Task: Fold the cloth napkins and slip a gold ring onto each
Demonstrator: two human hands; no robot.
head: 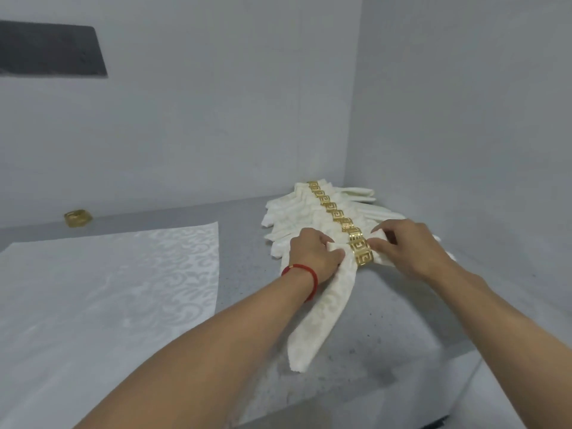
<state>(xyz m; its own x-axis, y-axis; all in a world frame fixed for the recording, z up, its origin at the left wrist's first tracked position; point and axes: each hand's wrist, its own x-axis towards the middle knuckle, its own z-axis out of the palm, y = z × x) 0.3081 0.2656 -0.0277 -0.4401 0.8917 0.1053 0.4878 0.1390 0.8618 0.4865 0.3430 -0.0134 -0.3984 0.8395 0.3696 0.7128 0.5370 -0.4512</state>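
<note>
Gripping newest folded napkin [322, 308] with left hand [312, 258] and right hand [405, 246], fingers curled either side of its gold ring [362, 253]. It's lying nearest in the ringed row [312, 209]. Flat napkin [108, 289] lying left.

Light: even, soft, moderately bright
Shadows: faint, beneath the forearms
Focus: slightly soft throughout
Edges: wide-angle bending beyond the hands
</note>
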